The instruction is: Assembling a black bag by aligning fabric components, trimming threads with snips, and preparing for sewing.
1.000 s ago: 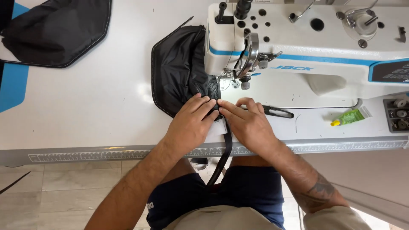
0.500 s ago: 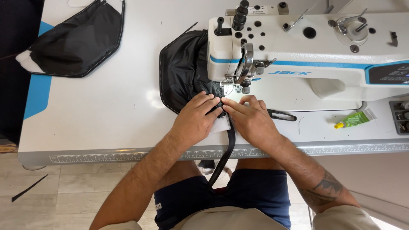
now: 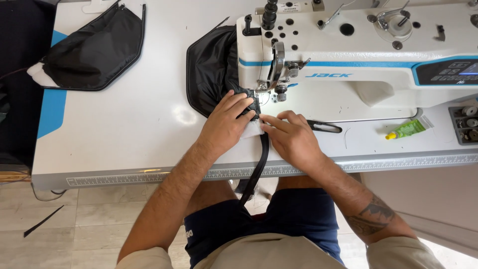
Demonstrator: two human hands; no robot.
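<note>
Black webbing strap [image 3: 260, 159] hangs off the table edge [image 3: 149, 172] and runs up between the hands: left hand [image 3: 226, 124] pressed flat on the black fabric piece [image 3: 209, 74], right hand [image 3: 291, 137] pinching the strap end with fingertips, neither closed in a fist. Step judged: aligning strap on fabric just before the presser foot [image 3: 263, 94] of the white sewing machine [image 3: 358, 55]. Next move calls for steady, square feeding, fingers clear of the needle.

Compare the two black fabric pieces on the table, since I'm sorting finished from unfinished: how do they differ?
The near black piece lies tucked under the sewing machine, pressed by the left hand; the far black piece lies apart at the table's left, untouched. The near one looks creased, the far one flat. Both are dark with edging.
</note>
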